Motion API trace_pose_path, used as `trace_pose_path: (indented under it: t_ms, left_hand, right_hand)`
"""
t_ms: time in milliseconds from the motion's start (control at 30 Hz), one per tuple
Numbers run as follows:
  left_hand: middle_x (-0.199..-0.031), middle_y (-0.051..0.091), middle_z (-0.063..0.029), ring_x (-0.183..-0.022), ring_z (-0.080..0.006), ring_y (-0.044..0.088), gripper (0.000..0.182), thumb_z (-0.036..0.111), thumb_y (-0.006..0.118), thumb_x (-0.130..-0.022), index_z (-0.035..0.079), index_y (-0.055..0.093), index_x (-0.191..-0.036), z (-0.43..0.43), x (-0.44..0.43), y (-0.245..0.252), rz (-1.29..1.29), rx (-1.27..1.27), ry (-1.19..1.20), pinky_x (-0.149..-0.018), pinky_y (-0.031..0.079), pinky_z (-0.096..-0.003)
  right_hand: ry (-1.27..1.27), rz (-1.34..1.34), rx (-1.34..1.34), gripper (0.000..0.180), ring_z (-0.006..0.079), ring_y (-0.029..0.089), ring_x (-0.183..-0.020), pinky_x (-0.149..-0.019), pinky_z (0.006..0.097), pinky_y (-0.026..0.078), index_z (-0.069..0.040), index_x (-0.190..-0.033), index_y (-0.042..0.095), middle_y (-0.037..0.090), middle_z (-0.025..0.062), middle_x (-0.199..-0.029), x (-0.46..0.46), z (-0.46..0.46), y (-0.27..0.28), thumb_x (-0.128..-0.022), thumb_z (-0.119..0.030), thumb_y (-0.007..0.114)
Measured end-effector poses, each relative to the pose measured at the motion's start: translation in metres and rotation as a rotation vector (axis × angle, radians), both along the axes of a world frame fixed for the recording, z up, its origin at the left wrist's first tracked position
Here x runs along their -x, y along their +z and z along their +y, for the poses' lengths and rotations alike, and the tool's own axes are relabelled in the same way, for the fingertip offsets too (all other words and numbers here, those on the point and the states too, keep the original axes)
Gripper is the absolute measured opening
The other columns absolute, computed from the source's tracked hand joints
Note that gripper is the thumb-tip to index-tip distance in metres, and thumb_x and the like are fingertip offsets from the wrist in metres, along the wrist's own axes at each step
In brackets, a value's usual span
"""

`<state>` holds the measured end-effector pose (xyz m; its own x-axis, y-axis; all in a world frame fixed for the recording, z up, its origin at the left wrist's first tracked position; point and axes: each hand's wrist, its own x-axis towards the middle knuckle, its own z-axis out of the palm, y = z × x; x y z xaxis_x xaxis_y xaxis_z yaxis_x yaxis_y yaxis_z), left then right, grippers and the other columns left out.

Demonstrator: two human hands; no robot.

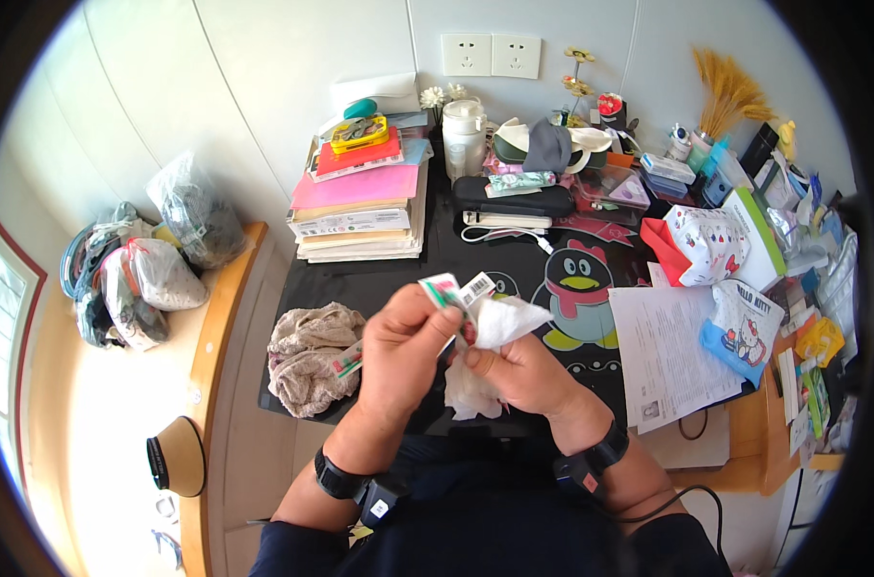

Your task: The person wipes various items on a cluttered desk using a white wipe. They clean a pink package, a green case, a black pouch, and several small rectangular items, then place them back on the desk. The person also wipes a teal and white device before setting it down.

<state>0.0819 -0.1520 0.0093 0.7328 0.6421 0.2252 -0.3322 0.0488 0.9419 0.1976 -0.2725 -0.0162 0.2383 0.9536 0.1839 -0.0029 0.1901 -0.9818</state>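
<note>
Both hands are raised over the near part of a black desk mat (444, 278). My left hand (408, 339) pinches a small green and white printed packet (440, 288) between thumb and fingers. In my right hand (527, 368) is a crumpled white tissue (509, 321), with more white tissue (473, 389) hanging below. A white tag with a barcode (478, 287) shows between the hands; which hand holds it I cannot tell. Left of my left hand lies a bunched beige cloth (313, 357), and a second green and white packet (349, 359) lies at its right edge, partly hidden.
A tall stack of papers and boxes (357, 216) stands at the back left. Behind are a white bottle (463, 133) and a black case (509, 196). Printed sheets (668, 360) and a Hello Kitty pouch (743, 328) lie on the right. Bagged items (166, 274) sit on the left ledge.
</note>
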Motion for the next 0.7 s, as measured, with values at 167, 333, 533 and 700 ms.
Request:
trace_pose_path:
  t_ms: [167,333,533,700]
  left_hand:
    - [-0.083,0.067,-0.0042,-0.067,-0.0091,0.061,0.015,0.012,0.057,-0.095,0.0,0.065,-0.096,0.028,-0.001,0.021,-0.212,0.209,0.294,-0.06,0.049,-0.0206]
    - [-0.074,0.064,0.0008,-0.058,-0.0039,0.052,0.013,0.012,0.06,-0.093,0.002,0.068,-0.091,0.033,-0.006,0.023,-0.013,0.07,0.255,-0.053,0.042,-0.0186]
    - [-0.072,0.062,0.0013,-0.059,-0.0033,0.051,0.012,0.01,0.063,-0.091,-0.001,0.067,-0.089,0.003,-0.019,0.003,0.061,0.078,0.108,-0.054,0.043,-0.0192]
    - [-0.07,0.062,0.001,-0.056,-0.0038,0.05,0.014,0.011,0.061,-0.093,0.0,0.066,-0.085,0.017,-0.013,0.004,0.012,0.102,0.176,-0.052,0.04,-0.0184]
  right_hand:
    - [0.005,-0.22,0.056,0.015,0.0164,0.061,-0.083,-0.077,0.0317,0.049,-0.002,-0.104,0.06,0.063,0.0055,-0.089,0.004,-0.016,-0.012,-0.092,-0.009,0.055]
    - [-0.284,-0.157,0.034,0.021,0.0126,0.058,-0.08,-0.072,0.0306,0.048,0.0,-0.101,0.06,0.062,0.0047,-0.086,-0.012,-0.013,-0.012,-0.095,-0.02,0.055]
    - [-0.146,-0.239,-0.043,0.028,0.0244,0.061,-0.095,-0.086,0.034,0.046,-0.003,-0.116,0.056,0.064,0.0112,-0.104,0.001,0.001,-0.007,-0.093,-0.02,0.06]
    - [-0.119,-0.236,0.069,0.024,0.0246,0.062,-0.095,-0.085,0.0337,0.047,-0.004,-0.114,0.058,0.065,0.0107,-0.103,-0.001,-0.015,-0.011,-0.092,-0.014,0.059]
